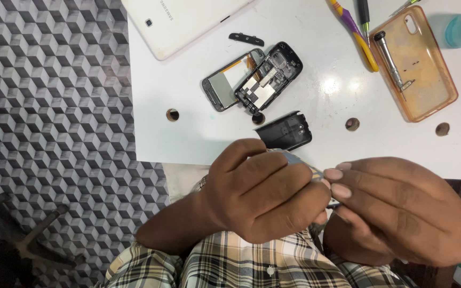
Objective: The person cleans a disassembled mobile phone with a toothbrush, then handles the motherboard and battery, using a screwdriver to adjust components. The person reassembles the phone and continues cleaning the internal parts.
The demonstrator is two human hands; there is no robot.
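Small phone part [294,158], mostly hidden, sat pinched between the left hand [265,192] and right hand [396,208] above the table [188,138] edge, both closed around it for steadiness.

Both hands, left hand [262,192] and right hand [401,210], pinch a small, mostly hidden bluish part together just off the near edge of the white table [316,138], beside a black plastic phone back cover [285,131].
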